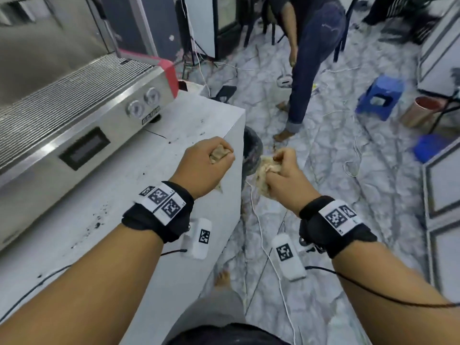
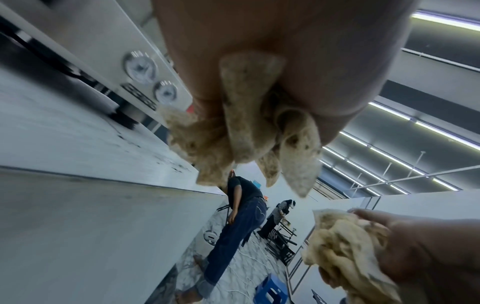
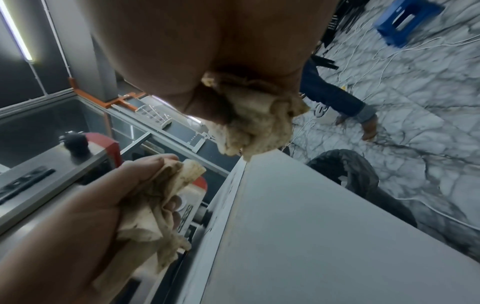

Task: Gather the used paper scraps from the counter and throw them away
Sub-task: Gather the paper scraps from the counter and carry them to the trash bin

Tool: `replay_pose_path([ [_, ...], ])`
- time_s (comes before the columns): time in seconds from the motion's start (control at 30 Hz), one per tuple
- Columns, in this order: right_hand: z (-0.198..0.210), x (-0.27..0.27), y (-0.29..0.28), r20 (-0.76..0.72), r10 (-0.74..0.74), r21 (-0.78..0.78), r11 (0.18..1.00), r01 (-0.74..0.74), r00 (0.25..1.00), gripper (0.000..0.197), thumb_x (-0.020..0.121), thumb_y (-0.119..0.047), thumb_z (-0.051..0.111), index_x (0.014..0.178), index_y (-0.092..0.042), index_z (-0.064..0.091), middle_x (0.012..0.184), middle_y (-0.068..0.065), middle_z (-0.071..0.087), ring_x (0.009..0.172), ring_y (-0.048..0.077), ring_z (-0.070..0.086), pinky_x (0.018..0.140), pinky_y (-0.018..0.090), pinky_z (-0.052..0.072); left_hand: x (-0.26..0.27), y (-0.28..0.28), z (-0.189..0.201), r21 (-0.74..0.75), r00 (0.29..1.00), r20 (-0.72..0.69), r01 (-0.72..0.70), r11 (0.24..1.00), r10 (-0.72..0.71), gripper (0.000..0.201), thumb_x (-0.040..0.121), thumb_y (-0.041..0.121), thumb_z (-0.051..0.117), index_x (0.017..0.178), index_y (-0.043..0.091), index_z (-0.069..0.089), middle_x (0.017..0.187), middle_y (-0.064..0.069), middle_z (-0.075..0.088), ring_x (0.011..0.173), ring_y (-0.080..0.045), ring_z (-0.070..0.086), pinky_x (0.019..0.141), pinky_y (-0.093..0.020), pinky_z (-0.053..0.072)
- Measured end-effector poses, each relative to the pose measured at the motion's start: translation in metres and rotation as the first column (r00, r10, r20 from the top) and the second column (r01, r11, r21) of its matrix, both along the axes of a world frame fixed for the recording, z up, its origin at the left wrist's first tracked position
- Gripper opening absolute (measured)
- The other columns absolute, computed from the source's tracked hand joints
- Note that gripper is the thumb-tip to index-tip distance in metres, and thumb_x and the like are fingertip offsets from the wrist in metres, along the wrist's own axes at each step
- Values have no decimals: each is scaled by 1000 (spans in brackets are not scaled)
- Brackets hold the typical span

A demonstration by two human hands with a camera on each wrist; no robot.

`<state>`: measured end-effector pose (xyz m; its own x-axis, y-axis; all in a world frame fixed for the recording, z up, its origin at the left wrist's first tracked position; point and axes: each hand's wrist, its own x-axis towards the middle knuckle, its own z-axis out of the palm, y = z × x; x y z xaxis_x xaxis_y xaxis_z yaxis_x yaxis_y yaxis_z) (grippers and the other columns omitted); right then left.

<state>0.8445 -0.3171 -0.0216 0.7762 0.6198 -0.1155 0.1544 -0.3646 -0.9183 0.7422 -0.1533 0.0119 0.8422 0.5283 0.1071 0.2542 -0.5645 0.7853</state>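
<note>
My left hand [image 1: 211, 158] is a fist above the white counter's [image 1: 189, 125] right edge. It grips stained beige paper scraps [image 1: 219, 153], which poke out below the fingers in the left wrist view [image 2: 246, 131]. My right hand [image 1: 283, 168] hangs past the counter edge, over the floor, curled round a bigger crumpled wad of scraps [image 1: 266, 170]. That wad also shows in the right wrist view [image 3: 257, 127]. A dark round bin [image 1: 251, 150] stands on the floor against the counter's side, just beyond both hands, and shows again in the right wrist view [image 3: 348, 170].
A steel espresso machine [image 1: 74, 115] fills the counter's left side, and dark coffee grounds [image 1: 99, 217] speckle the top. Another person [image 1: 311, 61] stands on the marble floor ahead. White cables [image 1: 268, 257] trail across the floor. A blue stool [image 1: 380, 95] sits at the right.
</note>
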Motion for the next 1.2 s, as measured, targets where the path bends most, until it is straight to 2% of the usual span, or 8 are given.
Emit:
replay_pose_path([
  [0.17, -7, 78, 24, 83, -35, 0, 999, 35, 996, 22, 96, -8, 54, 112, -18, 43, 86, -7, 53, 60, -9, 54, 53, 7, 41, 99, 34, -3, 15, 998, 18, 59, 998, -60, 10, 83, 30, 60, 87, 22, 64, 89, 3, 68, 83, -12, 59, 74, -24, 47],
  [0.33, -4, 161, 61, 79, -91, 19, 996, 90, 993, 28, 92, -9, 63, 112, -23, 50, 94, -9, 59, 79, 4, 58, 66, 16, 46, 190, 77, -3, -114, 991, 46, 127, 985, -122, 16, 85, 16, 57, 96, 8, 63, 105, -11, 65, 97, -30, 60, 83, -40, 51],
  [0.4, -2, 186, 74, 79, -98, 45, 994, 95, 992, 30, 90, -9, 65, 113, -23, 51, 97, -8, 60, 83, 5, 60, 72, 23, 48, 216, 92, -5, -177, 983, 13, 181, 967, -182, 15, 83, 0, 58, 97, 4, 60, 112, -11, 57, 104, -33, 56, 85, -27, 45],
  [0.53, -6, 243, 103, 49, -93, 76, 993, 89, 994, 35, 87, -10, 69, 116, -23, 55, 113, -5, 62, 102, 12, 63, 90, 37, 56, 279, 116, 3, -166, 997, -28, 63, 984, -69, 25, 89, 16, 35, 109, 16, 50, 104, -2, 52, 91, -23, 51, 78, -38, 45],
  [0.73, -33, 362, 152, 47, 6, 121, 993, -11, 999, 34, 83, -14, 73, 111, -29, 59, 113, -3, 64, 104, 19, 65, 92, 47, 55, 386, 160, -9, -37, 993, -119, -29, 999, 25, 26, 86, 24, 50, 111, 18, 53, 105, -5, 61, 86, -18, 55, 61, -17, 38],
  [0.9, -71, 467, 201, -7, 133, 117, 984, -131, 991, 31, 85, -14, 74, 107, -32, 62, 113, 0, 67, 104, 19, 66, 91, 46, 57, 471, 200, -44, -16, 953, -236, -199, 980, 189, 29, 81, 32, 59, 107, 22, 52, 102, -5, 63, 85, -24, 63, 71, -33, 53],
  [1.07, -116, 545, 245, -132, 207, 35, 978, -204, 969, 33, 86, -11, 73, 108, -30, 59, 112, 1, 66, 104, 21, 65, 90, 43, 57, 527, 224, -101, 8, 866, -331, -395, 919, 375, 28, 81, 29, 62, 105, 20, 50, 105, -8, 59, 87, -27, 59, 70, -33, 48],
  [1.2, -174, 579, 278, -228, 251, -87, 957, -276, 941, 34, 87, -8, 69, 114, -19, 53, 108, 0, 61, 93, 11, 61, 84, 33, 53, 542, 240, -164, 25, 767, -371, -555, 831, 523, 18, 82, 20, 61, 98, 18, 53, 97, -9, 60, 69, -19, 53, 52, -22, 34],
])
